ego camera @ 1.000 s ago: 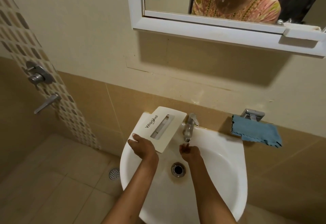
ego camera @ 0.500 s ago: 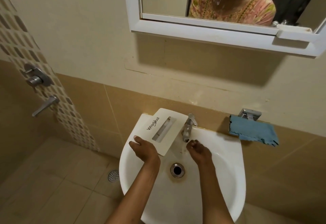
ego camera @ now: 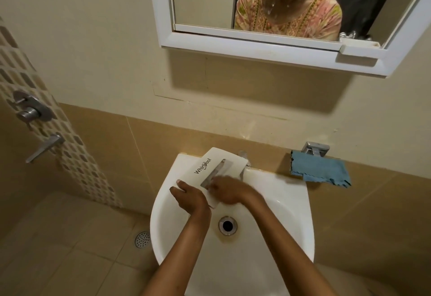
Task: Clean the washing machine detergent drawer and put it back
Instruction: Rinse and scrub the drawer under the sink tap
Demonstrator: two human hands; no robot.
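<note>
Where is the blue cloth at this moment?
In the head view, the blue cloth is on the right, just past the back right corner of the sink and directly below a chrome fitting.

The upper wall is cream painted plaster (ego camera: 93,39), with glossy tan wall tiles (ego camera: 163,137) below it. High beyond the fingers (ego camera: 184,187) hangs a white-framed mirror cabinet (ego camera: 256,46). To their left, a mosaic tile strip (ego camera: 77,167) carries a chrome shower valve (ego camera: 30,109). Lower left, a round metal drain (ego camera: 142,239) sits in beige floor tiles (ego camera: 58,237).
</note>
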